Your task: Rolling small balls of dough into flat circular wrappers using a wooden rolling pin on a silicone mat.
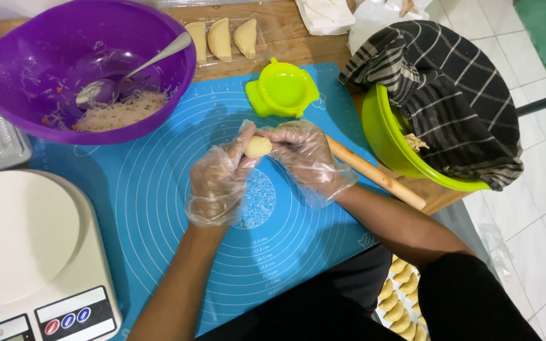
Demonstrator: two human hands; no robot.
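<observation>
Both gloved hands meet over the blue silicone mat point(159, 208): left hand point(217, 180) and right hand point(306, 158) pinch a dough ball point(258, 147) between fingertips, its long axis running left-right.

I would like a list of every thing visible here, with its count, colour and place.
dough piece: one, pale yellow, held between both hands above the mat
silicone mat: one, blue, on the table
purple bowl: one, upper left, holds noodle filling
spoon: one, metal, in the purple bowl
dumpling mould: one, lime green, top edge of the mat
rolling pin: one, wooden, right of the mat
green bowl: one, right, under a striped cloth
folded pastries: three, pale, top centre
kitchen scale: one, white, lower left
left hand: clear glove
right hand: clear glove
</observation>
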